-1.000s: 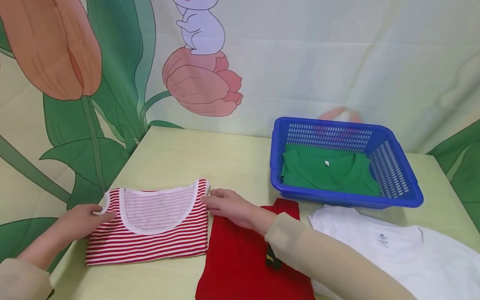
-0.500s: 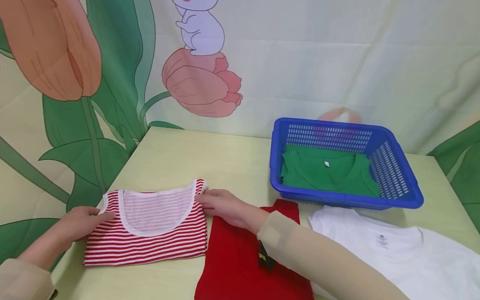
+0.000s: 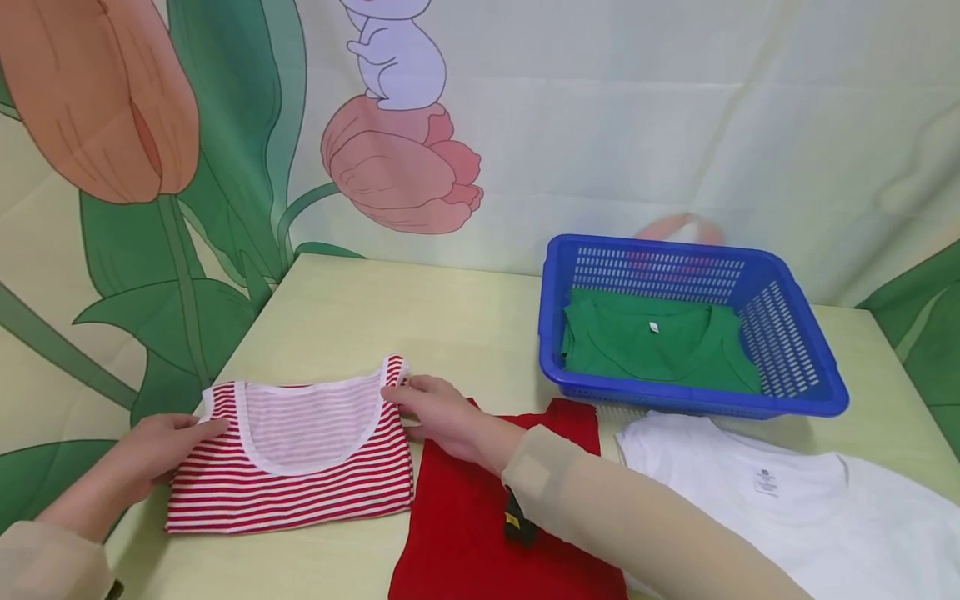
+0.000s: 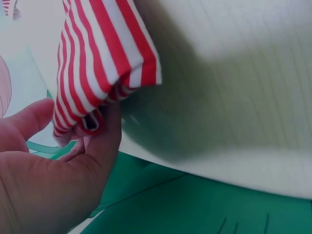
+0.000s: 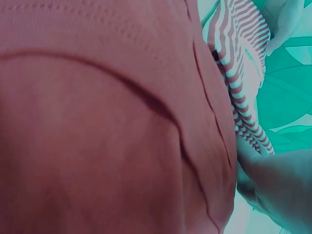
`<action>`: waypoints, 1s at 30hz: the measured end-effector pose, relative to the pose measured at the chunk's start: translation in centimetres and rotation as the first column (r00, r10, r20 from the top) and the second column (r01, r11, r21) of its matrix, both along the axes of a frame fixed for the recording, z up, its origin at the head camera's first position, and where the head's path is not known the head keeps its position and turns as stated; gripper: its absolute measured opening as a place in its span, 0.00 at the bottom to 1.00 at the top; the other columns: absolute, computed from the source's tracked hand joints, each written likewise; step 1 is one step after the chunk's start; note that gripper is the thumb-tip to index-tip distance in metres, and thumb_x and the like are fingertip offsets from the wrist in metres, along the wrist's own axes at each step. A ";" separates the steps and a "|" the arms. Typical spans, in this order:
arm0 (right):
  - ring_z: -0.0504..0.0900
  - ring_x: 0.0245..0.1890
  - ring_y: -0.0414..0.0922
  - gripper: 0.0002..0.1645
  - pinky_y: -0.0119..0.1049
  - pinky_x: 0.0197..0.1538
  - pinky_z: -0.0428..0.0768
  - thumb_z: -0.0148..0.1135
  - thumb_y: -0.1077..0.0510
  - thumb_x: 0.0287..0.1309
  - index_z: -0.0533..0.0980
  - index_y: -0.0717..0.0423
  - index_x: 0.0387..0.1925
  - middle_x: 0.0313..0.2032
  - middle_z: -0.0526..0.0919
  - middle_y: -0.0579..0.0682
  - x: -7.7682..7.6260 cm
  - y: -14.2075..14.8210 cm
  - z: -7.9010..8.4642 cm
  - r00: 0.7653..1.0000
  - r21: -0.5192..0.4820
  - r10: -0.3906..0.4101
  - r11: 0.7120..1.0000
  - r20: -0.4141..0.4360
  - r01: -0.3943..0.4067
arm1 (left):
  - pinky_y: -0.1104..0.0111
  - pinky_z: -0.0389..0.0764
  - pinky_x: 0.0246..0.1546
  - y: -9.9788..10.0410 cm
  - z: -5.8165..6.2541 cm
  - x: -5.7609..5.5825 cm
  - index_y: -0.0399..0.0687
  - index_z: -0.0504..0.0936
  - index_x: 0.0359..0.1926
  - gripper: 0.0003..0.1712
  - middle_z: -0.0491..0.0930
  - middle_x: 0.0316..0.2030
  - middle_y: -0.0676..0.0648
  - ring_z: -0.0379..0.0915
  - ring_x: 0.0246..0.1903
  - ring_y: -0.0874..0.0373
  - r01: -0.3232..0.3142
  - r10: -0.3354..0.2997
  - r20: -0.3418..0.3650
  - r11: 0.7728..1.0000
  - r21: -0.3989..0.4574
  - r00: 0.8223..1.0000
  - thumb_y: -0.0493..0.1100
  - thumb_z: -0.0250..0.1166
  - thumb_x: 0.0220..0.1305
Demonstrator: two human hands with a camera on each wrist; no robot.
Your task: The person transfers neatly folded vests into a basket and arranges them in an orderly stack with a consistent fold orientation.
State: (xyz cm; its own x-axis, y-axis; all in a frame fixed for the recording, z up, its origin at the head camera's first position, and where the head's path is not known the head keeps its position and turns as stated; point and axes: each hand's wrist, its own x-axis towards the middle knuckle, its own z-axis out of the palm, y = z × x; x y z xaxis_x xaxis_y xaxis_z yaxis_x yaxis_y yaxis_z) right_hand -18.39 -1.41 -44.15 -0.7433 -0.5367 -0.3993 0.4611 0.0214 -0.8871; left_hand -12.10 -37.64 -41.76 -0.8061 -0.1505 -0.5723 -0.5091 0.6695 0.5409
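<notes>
A folded red-and-white striped tank top (image 3: 300, 498) with a white neckline lies at the left of the table in the head view. My left hand (image 3: 161, 446) pinches its left edge, thumb on top and fingers underneath. In the left wrist view, the top's folded layers (image 4: 92, 58) sit between that thumb and fingers. My right hand (image 3: 442, 417) pinches the opposite edge beside the right strap, its thumb over the stripes and its other fingers partly hidden. Below the right forearm lies a red garment (image 3: 465, 533) with a dark tag, partly covered by the sleeve.
A blue plastic basket (image 3: 551, 333) at the back right holds a folded green shirt (image 3: 652, 342). In front of it, a white T-shirt (image 3: 810, 517) spreads toward the right edge. Pale table surface (image 3: 420, 308) shows behind the striped top. A printed curtain (image 3: 600, 150) hangs behind the table.
My right hand has shifted slightly left, and its thumb now lies over the striped top's right edge. That edge has moved a little left. The left hand stays nearly in place.
</notes>
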 end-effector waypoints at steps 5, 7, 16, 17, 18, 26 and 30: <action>0.81 0.66 0.51 0.42 0.48 0.68 0.80 0.60 0.51 0.79 0.58 0.70 0.79 0.65 0.79 0.57 0.3 -0.4 0.1 0.999 -0.019 -0.048 0.999 0.022 0.048 | 0.49 0.82 0.61 0.1 0.0 0.2 0.10 0.42 0.74 0.56 0.57 0.69 0.14 0.66 0.64 0.27 -0.021 0.020 0.005 0.998 0.064 1.000 0.63 0.48 0.84; 0.82 0.65 0.50 0.40 0.47 0.69 0.80 0.60 0.52 0.79 0.59 0.70 0.79 0.64 0.81 0.57 0.3 -0.5 0.0 0.999 -0.029 -0.047 0.998 0.023 0.048 | 0.56 0.86 0.55 0.2 0.0 0.2 0.09 0.41 0.74 0.56 0.58 0.69 0.15 0.68 0.63 0.29 -0.027 0.027 0.005 0.996 0.089 1.000 0.63 0.47 0.84; 0.85 0.58 0.45 0.36 0.41 0.69 0.79 0.61 0.50 0.78 0.66 0.64 0.77 0.59 0.85 0.51 0.3 -0.8 -0.6 0.999 0.019 0.038 0.999 0.001 -0.038 | 0.66 0.85 0.46 0.6 -0.1 0.0 0.11 0.38 0.75 0.54 0.61 0.68 0.16 0.72 0.60 0.34 -0.038 0.039 -0.004 0.992 0.123 0.999 0.62 0.45 0.85; 0.84 0.58 0.45 0.36 0.42 0.70 0.79 0.62 0.50 0.78 0.66 0.63 0.78 0.59 0.85 0.50 0.4 -0.8 -0.6 0.999 0.032 0.045 0.998 -0.005 -0.044 | 0.65 0.85 0.46 0.6 -0.1 0.0 0.11 0.39 0.75 0.54 0.63 0.67 0.17 0.73 0.58 0.36 -0.036 0.038 -0.011 0.992 0.125 0.999 0.61 0.45 0.85; 0.84 0.58 0.44 0.37 0.42 0.70 0.78 0.62 0.49 0.77 0.66 0.63 0.78 0.59 0.85 0.49 0.4 -0.9 -0.6 0.999 0.050 0.052 0.997 -0.016 -0.051 | 0.65 0.85 0.45 0.6 -0.1 -0.1 0.11 0.40 0.75 0.53 0.65 0.65 0.17 0.75 0.56 0.38 -0.035 0.038 -0.019 0.991 0.127 0.999 0.61 0.46 0.85; 0.79 0.38 0.36 0.24 0.28 0.44 0.77 0.66 0.46 0.73 0.82 0.56 0.61 0.40 0.86 0.43 0.3 -1.0 -0.7 0.925 0.350 0.236 0.929 -0.298 -0.124 | 0.67 0.85 0.41 0.6 -0.1 -0.1 0.11 0.44 0.75 0.50 0.71 0.60 0.21 0.78 0.47 0.50 -0.039 0.043 -0.032 0.992 0.123 0.999 0.59 0.47 0.86; 0.75 0.31 0.36 0.17 0.28 0.36 0.71 0.69 0.48 0.69 0.85 0.55 0.51 0.33 0.86 0.42 0.1 -1.0 -0.6 0.870 0.426 0.294 0.898 -0.396 -0.110 | 0.67 0.85 0.40 0.6 -0.1 0.0 0.10 0.45 0.75 0.52 0.73 0.59 0.22 0.78 0.45 0.53 -0.044 0.047 -0.021 0.992 0.122 0.999 0.60 0.47 0.85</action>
State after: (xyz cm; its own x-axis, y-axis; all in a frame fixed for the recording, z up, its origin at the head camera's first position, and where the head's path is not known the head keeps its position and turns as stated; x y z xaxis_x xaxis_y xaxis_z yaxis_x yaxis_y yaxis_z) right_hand -18.31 -2.38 -44.77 -0.7798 -0.5699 -0.2592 -0.0278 0.4451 -0.8951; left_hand -12.13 -37.05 -41.88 -0.8137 -0.1175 -0.5693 -0.5233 0.5746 0.6293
